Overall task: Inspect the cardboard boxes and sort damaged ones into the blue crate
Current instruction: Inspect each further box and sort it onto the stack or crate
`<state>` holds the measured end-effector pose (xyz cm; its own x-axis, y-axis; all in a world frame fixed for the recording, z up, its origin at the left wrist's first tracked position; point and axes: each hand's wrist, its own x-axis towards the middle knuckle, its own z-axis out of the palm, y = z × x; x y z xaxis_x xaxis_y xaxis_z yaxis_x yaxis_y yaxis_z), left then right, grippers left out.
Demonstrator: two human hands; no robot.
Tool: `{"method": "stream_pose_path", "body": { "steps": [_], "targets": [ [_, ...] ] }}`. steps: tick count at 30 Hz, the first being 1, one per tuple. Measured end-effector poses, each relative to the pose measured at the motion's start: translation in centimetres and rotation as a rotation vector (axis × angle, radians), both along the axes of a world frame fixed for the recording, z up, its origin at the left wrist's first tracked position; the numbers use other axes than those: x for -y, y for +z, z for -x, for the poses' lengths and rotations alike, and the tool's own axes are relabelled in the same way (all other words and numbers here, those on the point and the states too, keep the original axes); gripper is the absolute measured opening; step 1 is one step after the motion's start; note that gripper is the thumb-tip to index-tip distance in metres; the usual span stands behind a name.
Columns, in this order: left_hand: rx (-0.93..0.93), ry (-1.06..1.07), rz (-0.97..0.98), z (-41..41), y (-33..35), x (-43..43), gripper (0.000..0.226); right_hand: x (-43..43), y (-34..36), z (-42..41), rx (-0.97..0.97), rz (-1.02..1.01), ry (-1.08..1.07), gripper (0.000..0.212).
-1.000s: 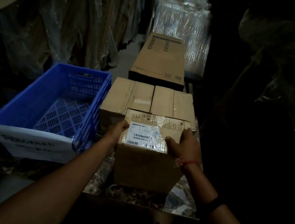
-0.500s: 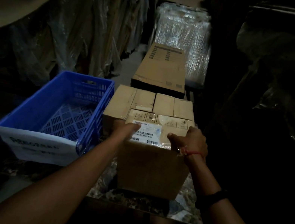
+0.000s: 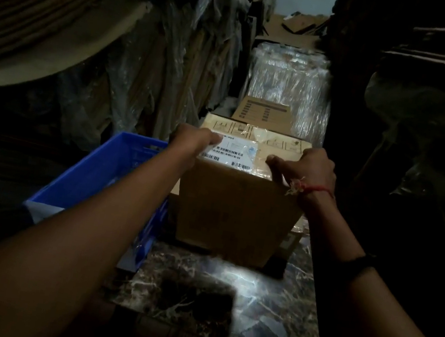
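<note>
A brown cardboard box with a white barcode label and clear tape on top hangs lifted above the marble table. My left hand grips its top left edge, thumb on the label. My right hand grips the top right edge, fingers curled over it. The blue crate stands left of the box, partly hidden behind my left forearm. The boxes that stood behind the lifted one are hidden by it.
A long printed carton lies beyond the held box, with a plastic-wrapped stack behind it. Plastic-covered cardboard sheets line the left side. Dark wrapped bundles crowd the right. The aisle is narrow.
Both hands have raised the labelled box off the table and toward me; its underside now clears the marble top. The camera view has tilted upward.
</note>
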<state>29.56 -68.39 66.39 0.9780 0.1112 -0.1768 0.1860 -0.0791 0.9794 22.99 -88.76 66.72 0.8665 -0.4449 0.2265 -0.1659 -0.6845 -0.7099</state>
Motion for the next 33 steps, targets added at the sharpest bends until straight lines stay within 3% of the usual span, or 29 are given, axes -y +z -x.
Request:
{"method": "stream_pose_path", "body": {
  "steps": [9, 16, 19, 21, 26, 29, 33],
  "targets": [
    [0.054, 0.094, 0.058, 0.8, 2.9, -8.5, 0.035, -8.1, 2.3, -2.9, 0.055, -0.040, 0.169, 0.046],
    [0.062, 0.138, 0.050, -1.2, 4.9, -18.0, 0.027, -17.3, 3.7, -6.7, 0.081, -0.075, 0.231, 0.059],
    [0.061, 0.135, 0.032, -2.8, 5.7, -22.0, 0.010, -21.1, 3.9, -8.6, 0.090, -0.108, 0.232, 0.047],
    [0.082, 0.140, 0.026, -4.1, 6.0, -24.3, 0.010, -23.4, 3.5, -9.4, 0.077, -0.167, 0.222, 0.032],
    [0.066, 0.150, -0.006, -7.5, 5.1, -28.1, 0.023, -28.1, 2.8, -12.1, 0.105, -0.056, 0.169, 0.059],
    [0.041, 0.150, 0.020, -9.3, 3.6, -29.4, 0.031, -29.3, 1.7, -13.8, 0.073, -0.022, 0.167, 0.057],
    [0.033, 0.168, 0.062, -11.3, 1.8, -30.5, 0.023, -30.2, 0.5, -16.0, 0.072, -0.003, 0.201, 0.049]
  ]
}}
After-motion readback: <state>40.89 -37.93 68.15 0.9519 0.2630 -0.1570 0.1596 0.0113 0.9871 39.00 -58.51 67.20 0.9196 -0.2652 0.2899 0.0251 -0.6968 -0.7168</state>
